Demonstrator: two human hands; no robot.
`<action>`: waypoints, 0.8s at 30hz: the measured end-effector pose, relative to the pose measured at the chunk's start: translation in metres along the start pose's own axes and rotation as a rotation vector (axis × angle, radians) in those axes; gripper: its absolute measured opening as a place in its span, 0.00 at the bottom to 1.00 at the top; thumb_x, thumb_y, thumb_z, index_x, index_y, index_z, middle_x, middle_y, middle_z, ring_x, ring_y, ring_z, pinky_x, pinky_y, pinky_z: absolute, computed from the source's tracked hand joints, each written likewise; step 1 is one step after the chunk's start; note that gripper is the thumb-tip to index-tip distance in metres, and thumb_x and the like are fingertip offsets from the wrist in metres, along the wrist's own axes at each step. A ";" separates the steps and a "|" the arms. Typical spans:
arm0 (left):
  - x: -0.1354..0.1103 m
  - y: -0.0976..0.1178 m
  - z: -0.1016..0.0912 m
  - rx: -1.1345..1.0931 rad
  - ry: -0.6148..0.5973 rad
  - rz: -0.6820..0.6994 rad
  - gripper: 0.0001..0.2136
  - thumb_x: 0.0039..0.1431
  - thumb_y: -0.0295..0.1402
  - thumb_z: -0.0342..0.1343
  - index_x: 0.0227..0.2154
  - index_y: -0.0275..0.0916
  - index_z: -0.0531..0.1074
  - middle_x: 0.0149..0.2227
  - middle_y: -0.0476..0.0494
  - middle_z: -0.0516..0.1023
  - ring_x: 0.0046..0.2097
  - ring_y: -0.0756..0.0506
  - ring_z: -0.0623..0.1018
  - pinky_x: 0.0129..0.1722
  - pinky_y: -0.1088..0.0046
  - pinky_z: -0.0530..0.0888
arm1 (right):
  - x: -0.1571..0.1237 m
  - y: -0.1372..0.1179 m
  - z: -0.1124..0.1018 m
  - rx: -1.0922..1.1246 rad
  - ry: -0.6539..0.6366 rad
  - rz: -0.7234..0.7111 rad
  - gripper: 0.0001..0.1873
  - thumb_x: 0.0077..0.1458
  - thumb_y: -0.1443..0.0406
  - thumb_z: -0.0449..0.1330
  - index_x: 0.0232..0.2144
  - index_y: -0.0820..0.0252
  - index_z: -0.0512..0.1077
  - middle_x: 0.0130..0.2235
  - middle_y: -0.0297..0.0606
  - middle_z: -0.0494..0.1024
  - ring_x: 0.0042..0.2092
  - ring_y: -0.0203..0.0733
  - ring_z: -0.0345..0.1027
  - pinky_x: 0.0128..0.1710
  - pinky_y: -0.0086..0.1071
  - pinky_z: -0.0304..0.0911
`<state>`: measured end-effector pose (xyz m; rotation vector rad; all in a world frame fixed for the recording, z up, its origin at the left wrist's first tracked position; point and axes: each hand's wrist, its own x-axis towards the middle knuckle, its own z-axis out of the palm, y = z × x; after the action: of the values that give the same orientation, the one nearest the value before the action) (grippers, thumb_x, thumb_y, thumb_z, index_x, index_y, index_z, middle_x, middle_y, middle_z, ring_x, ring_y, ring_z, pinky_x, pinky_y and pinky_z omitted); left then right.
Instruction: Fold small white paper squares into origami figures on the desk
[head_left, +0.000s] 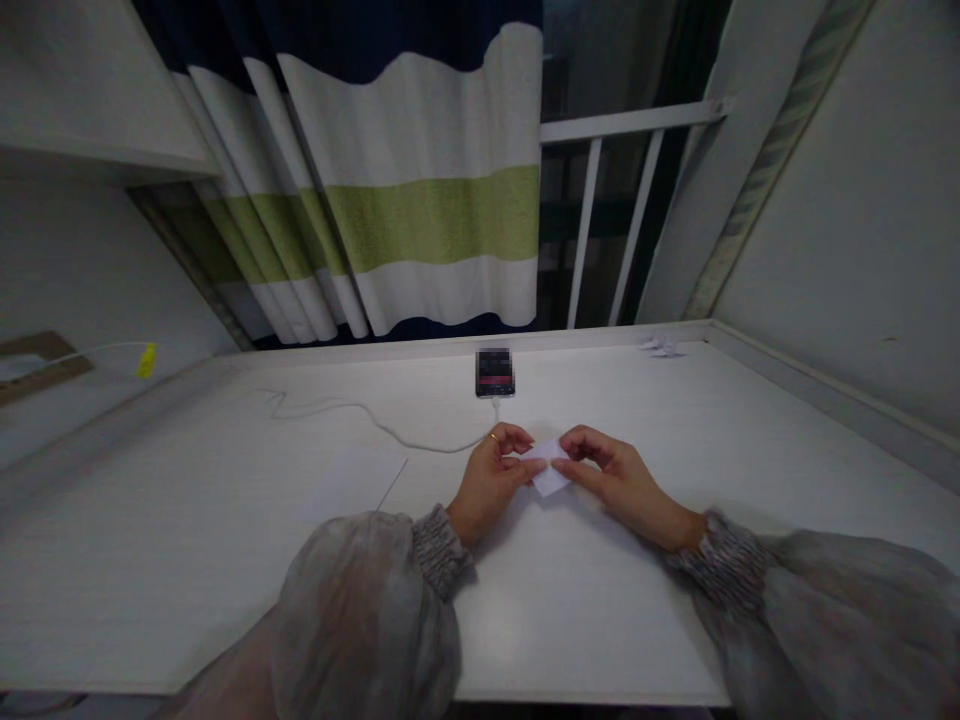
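Observation:
A small folded piece of white paper [548, 468] is held between both hands just above the white table [600, 600], near its middle. My left hand [495, 475] pinches the paper's left edge with thumb and fingers; a ring shows on one finger. My right hand [611, 472] pinches the right edge, fingers curled. Both wrists wear grey gathered sleeves.
A phone [495, 372] lies beyond the hands, plugged into a white cable [360, 408] that runs left. A flat white sheet [352, 485] lies left of my left hand. Small folded paper bits [660, 345] sit at the far right corner. A striped curtain [420, 200] hangs behind.

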<state>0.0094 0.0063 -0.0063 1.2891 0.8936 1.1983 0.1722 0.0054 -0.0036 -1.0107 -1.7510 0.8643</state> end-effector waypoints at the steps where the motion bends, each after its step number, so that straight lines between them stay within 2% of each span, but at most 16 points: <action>1: 0.000 0.000 0.000 0.016 0.013 0.003 0.15 0.39 0.32 0.62 0.29 0.36 0.62 0.30 0.53 0.64 0.23 0.57 0.68 0.25 0.79 0.68 | 0.000 0.000 0.000 -0.020 -0.001 -0.007 0.08 0.47 0.61 0.59 0.28 0.59 0.66 0.28 0.32 0.67 0.31 0.35 0.61 0.33 0.30 0.59; 5: 0.001 -0.003 0.000 0.073 0.038 0.033 0.14 0.40 0.31 0.61 0.29 0.36 0.62 0.32 0.52 0.65 0.22 0.59 0.65 0.23 0.81 0.66 | 0.000 -0.001 0.000 -0.049 -0.023 0.001 0.09 0.46 0.61 0.60 0.28 0.59 0.65 0.29 0.32 0.67 0.32 0.36 0.62 0.31 0.30 0.61; 8: 0.001 -0.005 0.000 0.111 0.034 0.059 0.13 0.43 0.30 0.59 0.32 0.38 0.62 0.33 0.52 0.65 0.21 0.60 0.64 0.22 0.83 0.63 | 0.000 -0.002 0.002 -0.066 -0.090 -0.006 0.08 0.47 0.62 0.59 0.29 0.59 0.66 0.32 0.35 0.67 0.34 0.37 0.62 0.30 0.29 0.61; 12: 0.001 -0.005 0.000 0.072 -0.045 0.074 0.13 0.44 0.29 0.58 0.34 0.39 0.62 0.36 0.50 0.65 0.27 0.56 0.70 0.27 0.81 0.66 | -0.001 -0.001 0.002 -0.073 -0.152 -0.053 0.05 0.48 0.64 0.58 0.29 0.59 0.69 0.34 0.37 0.65 0.35 0.37 0.62 0.29 0.29 0.61; 17: -0.001 -0.005 -0.002 0.039 -0.181 0.082 0.13 0.46 0.28 0.57 0.35 0.38 0.62 0.33 0.48 0.68 0.35 0.51 0.72 0.33 0.76 0.69 | 0.001 0.001 0.000 0.035 -0.163 -0.101 0.05 0.49 0.65 0.58 0.31 0.57 0.71 0.36 0.37 0.65 0.37 0.38 0.63 0.33 0.30 0.62; 21: -0.003 -0.007 -0.002 0.075 -0.183 0.153 0.15 0.42 0.26 0.59 0.35 0.39 0.63 0.39 0.45 0.66 0.43 0.47 0.69 0.34 0.75 0.70 | 0.001 0.004 -0.002 0.006 -0.178 -0.143 0.04 0.49 0.67 0.57 0.30 0.56 0.72 0.37 0.36 0.65 0.39 0.38 0.64 0.37 0.32 0.62; 24: -0.003 -0.007 -0.001 0.062 -0.196 0.125 0.16 0.42 0.24 0.58 0.36 0.39 0.62 0.40 0.45 0.66 0.41 0.48 0.70 0.34 0.75 0.70 | 0.001 0.004 -0.003 -0.050 -0.182 -0.186 0.05 0.49 0.69 0.57 0.30 0.56 0.72 0.38 0.37 0.65 0.41 0.39 0.63 0.41 0.34 0.61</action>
<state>0.0086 0.0041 -0.0140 1.5024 0.7208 1.1243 0.1758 0.0086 -0.0051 -0.8058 -1.9941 0.8171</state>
